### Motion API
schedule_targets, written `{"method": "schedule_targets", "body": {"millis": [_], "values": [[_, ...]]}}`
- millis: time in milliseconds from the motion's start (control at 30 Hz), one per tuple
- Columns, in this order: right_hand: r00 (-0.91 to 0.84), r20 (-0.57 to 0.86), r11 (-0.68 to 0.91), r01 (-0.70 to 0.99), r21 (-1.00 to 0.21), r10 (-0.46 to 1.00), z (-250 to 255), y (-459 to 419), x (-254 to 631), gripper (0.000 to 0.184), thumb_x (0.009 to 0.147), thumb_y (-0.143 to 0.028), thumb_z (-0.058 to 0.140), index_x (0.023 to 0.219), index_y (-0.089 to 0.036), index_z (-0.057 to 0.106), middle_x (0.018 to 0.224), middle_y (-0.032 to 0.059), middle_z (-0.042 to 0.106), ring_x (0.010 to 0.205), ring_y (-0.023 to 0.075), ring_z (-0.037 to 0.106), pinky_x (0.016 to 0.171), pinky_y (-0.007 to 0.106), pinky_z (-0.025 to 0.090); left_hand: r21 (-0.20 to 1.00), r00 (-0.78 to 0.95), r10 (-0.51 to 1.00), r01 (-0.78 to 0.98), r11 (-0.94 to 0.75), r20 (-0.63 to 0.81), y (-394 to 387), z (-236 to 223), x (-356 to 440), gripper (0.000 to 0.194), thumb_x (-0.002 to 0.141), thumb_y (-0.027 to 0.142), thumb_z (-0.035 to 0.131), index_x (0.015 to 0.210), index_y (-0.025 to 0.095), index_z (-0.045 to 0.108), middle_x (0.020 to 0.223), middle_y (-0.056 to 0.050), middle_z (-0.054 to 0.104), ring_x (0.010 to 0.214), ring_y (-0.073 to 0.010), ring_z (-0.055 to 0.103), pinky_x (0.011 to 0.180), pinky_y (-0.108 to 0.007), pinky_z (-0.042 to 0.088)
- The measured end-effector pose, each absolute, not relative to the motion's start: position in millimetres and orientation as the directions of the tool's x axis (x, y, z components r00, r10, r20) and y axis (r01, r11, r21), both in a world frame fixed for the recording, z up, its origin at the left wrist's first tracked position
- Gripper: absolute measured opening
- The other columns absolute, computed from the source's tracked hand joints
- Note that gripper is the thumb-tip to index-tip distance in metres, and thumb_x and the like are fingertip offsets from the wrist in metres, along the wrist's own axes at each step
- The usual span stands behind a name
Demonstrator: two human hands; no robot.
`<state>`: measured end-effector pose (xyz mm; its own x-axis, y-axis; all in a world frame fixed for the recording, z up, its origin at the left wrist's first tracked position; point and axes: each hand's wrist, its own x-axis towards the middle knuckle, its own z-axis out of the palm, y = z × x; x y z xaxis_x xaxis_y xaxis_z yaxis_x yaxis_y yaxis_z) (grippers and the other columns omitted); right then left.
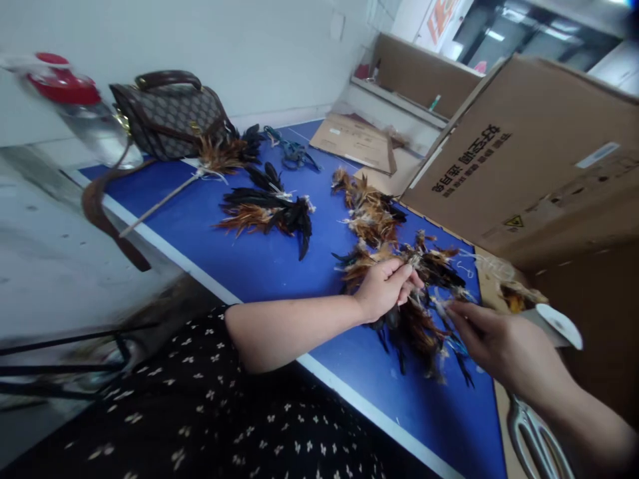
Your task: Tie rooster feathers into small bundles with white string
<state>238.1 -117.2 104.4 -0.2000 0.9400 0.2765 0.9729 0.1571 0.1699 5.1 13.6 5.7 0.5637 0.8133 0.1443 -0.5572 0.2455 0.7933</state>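
Note:
My left hand [387,287] is closed in a pinch on a feather bundle [412,258], over a pile of brown and black feathers. To its right, my right hand [504,342] pinches the pale end of some feathers [439,305]; the exact grip is blurred. Dark feathers [422,329] hang below and between the two hands. Just beyond my left hand lie more brown feather bundles [369,216] in a row. Farther left on the blue tabletop [200,233] rests a black and brown feather bundle [279,209].
A feathered stick [162,203] lies beside a patterned handbag [174,116] and a red-capped water bottle [90,113]. Large cardboard boxes [529,153] border the right side. Scissors [536,436] and a white-ended roll [559,326] are near my right hand. Teal cord [292,152] lies at the back.

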Motion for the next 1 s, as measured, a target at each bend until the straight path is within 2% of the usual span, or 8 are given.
{"method": "schedule_targets", "body": {"millis": [100, 167, 367, 433, 533, 700, 867, 1000], "values": [[-0.269, 0.297, 0.232, 0.960, 0.155, 0.916, 83, -108, 209, 0.047, 0.124, -0.059, 0.056, 0.112, -0.032, 0.093, 0.096, 0.0042, 0.092, 0.064, 0.0227, 0.081, 0.057, 0.034, 0.044, 0.874, 0.614, 0.756, -0.471, 0.118, 0.229, 19, 8, -2, 0.051, 0.116, 0.065, 0.067, 0.108, 0.015, 0.077, 0.064, 0.006, 0.057, 0.055, -0.0101, 0.050, 0.059, -0.027, 0.042], [-0.294, 0.329, 0.261, 0.955, 0.142, 0.897, 76, -100, 198, 0.047, 0.124, -0.057, 0.054, 0.110, -0.031, 0.092, 0.095, 0.0044, 0.092, 0.064, 0.0222, 0.080, 0.056, 0.035, 0.042, 0.920, 0.663, 0.709, -0.389, 0.054, 0.239, 21, 7, -5, 0.048, 0.115, 0.064, 0.070, 0.103, 0.018, 0.075, 0.063, 0.005, 0.059, 0.056, -0.0111, 0.052, 0.061, -0.027, 0.043], [-0.194, 0.403, 0.227, 0.973, -0.035, 0.894, 63, -84, 193, 0.042, 0.122, -0.054, 0.060, 0.103, -0.029, 0.088, 0.089, 0.0043, 0.087, 0.065, 0.0216, 0.077, 0.057, 0.034, 0.042, 0.974, 0.682, 0.701, -0.213, -0.081, 0.208, 23, -5, -2, 0.034, 0.115, 0.036, 0.071, 0.085, 0.020, 0.063, 0.074, 0.004, 0.062, 0.073, -0.0115, 0.056, 0.075, -0.027, 0.045], [-0.155, 0.426, 0.244, 0.956, -0.164, 0.892, 56, -86, 198, 0.041, 0.121, -0.057, 0.064, 0.102, -0.029, 0.086, 0.089, 0.0037, 0.086, 0.068, 0.0213, 0.078, 0.060, 0.033, 0.048, 0.983, 0.742, 0.656, -0.183, -0.002, 0.140, 23, -8, 0, 0.033, 0.114, 0.034, 0.071, 0.086, 0.019, 0.064, 0.074, 0.005, 0.059, 0.071, -0.0105, 0.053, 0.072, -0.027, 0.043], [-0.089, 0.454, 0.291, 0.871, -0.397, 0.887, 44, -95, 207, 0.035, 0.118, -0.059, 0.073, 0.105, -0.029, 0.087, 0.092, 0.0032, 0.086, 0.075, 0.0211, 0.081, 0.071, 0.033, 0.060, 0.957, 0.836, 0.547, -0.132, 0.260, -0.033, 21, -10, 0, 0.037, 0.110, 0.048, 0.081, 0.092, 0.018, 0.069, 0.071, 0.007, 0.055, 0.061, -0.0085, 0.045, 0.062, -0.026, 0.037], [0.139, 0.379, 0.181, 0.698, -0.693, 0.915, 17, -111, 217, 0.038, 0.113, -0.066, 0.081, 0.107, -0.030, 0.089, 0.096, 0.0053, 0.089, 0.074, 0.0219, 0.080, 0.064, 0.032, 0.063, 0.838, 0.902, 0.400, -0.090, 0.538, -0.159, 16, -3, -6, 0.059, 0.090, 0.067, 0.101, 0.093, 0.017, 0.069, 0.069, 0.009, 0.051, 0.054, -0.0042, 0.033, 0.053, -0.021, 0.026], [0.075, 0.380, 0.252, 0.628, -0.736, 0.922, 7, -115, 219, 0.039, 0.113, -0.066, 0.081, 0.104, -0.029, 0.090, 0.095, 0.0064, 0.086, 0.080, 0.0231, 0.080, 0.071, 0.033, 0.065, 0.797, 0.923, 0.222, 0.131, 0.590, -0.315, 17, 4, -9, 0.056, 0.093, 0.063, 0.100, 0.092, 0.014, 0.073, 0.067, 0.009, 0.050, 0.051, -0.0029, 0.030, 0.051, -0.021, 0.023], [-0.032, 0.332, 0.278, 0.625, -0.730, 0.943, 15, -119, 224, 0.041, 0.118, -0.061, 0.075, 0.096, -0.028, 0.086, 0.087, 0.0051, 0.082, 0.071, 0.0202, 0.075, 0.064, 0.032, 0.059, 0.842, 0.887, 0.302, 0.156, 0.517, -0.350, 12, -3, -7, 0.054, 0.097, 0.063, 0.098, 0.093, 0.015, 0.073, 0.067, 0.010, 0.051, 0.052, -0.0037, 0.033, 0.052, -0.022, 0.026]]}}
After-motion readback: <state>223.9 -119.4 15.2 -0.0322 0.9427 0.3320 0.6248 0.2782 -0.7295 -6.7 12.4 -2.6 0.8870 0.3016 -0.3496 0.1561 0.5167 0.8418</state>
